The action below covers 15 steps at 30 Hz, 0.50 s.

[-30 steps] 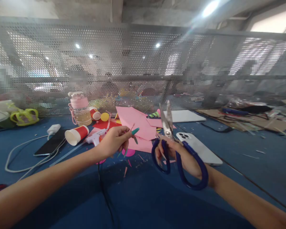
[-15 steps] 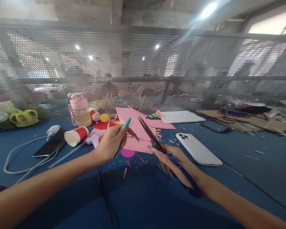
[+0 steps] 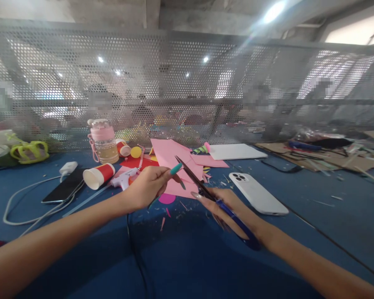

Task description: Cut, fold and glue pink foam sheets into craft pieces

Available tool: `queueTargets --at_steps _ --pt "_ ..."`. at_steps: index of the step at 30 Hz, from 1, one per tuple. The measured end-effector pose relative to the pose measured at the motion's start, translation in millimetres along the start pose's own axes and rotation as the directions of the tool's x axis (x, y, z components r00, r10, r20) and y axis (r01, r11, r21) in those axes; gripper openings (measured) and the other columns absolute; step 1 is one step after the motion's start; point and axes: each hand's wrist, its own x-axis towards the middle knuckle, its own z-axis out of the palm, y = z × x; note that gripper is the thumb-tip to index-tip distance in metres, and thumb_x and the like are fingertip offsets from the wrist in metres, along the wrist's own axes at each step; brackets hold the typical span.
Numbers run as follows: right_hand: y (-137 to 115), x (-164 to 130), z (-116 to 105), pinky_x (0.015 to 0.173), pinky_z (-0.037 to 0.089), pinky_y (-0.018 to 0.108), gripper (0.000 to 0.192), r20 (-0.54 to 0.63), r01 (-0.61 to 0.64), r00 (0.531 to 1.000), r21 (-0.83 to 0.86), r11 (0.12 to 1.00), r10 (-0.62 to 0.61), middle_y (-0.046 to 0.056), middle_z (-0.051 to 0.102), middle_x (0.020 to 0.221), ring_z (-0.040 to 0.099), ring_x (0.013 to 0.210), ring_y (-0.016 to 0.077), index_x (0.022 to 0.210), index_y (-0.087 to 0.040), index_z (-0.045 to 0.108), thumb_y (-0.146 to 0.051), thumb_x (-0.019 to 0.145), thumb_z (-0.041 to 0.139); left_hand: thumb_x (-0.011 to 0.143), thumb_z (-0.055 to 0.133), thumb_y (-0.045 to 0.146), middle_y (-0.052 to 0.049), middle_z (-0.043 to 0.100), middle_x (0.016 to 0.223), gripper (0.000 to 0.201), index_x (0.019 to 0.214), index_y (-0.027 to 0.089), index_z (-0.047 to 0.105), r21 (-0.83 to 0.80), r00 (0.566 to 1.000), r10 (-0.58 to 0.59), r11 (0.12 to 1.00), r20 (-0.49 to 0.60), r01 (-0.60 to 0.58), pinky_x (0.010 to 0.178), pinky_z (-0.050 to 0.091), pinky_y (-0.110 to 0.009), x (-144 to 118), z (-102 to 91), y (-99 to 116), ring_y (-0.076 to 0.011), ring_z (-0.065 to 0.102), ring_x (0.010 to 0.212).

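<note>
My left hand (image 3: pixel 148 185), with long turquoise nails, is closed in a pinch. What looks like a small piece of pink paper is between its fingertips, mostly hidden and hard to tell from the pink behind. My right hand (image 3: pixel 229 209) grips blue-handled scissors (image 3: pixel 191 175) with its fingers through the loops. The scissor blades point up and left, nearly together, their tips right beside the left fingertips. Behind both hands lie pink paper sheets (image 3: pixel 168 151), with a magenta paper circle (image 3: pixel 167 199) at their near edge.
Left stand a pink-lidded bottle (image 3: pixel 102 143), a red paper cup (image 3: pixel 104 175), a glue gun (image 3: pixel 123 179) and a black phone (image 3: pixel 64 187) on a white cable. On the right lie a white phone (image 3: pixel 258 194) and cardboard (image 3: pixel 277 151). A perforated metal screen (image 3: pixel 174 87) closes the back.
My left hand has moved slightly right, bringing its fingertips to the scissor blades. The scissors have shifted a little left, and their blades look closer together.
</note>
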Motion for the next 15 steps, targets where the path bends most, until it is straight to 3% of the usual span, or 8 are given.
queueTargets --at_steps 15 --pt "7.3 0.4 -0.6 0.031 0.030 0.019 0.029 0.006 0.061 0.998 0.028 0.998 -0.061 -0.006 0.045 0.039 0.039 0.030 0.0061 0.060 -0.018 0.048 -0.042 0.074 0.056 0.085 0.034 0.032 0.008 0.034 0.038 0.035 0.069 0.011 0.056 0.051 0.999 -0.020 0.999 0.037 0.018 0.034 0.020 -0.019 -1.1 1.7 -0.7 -0.0042 0.028 0.033"
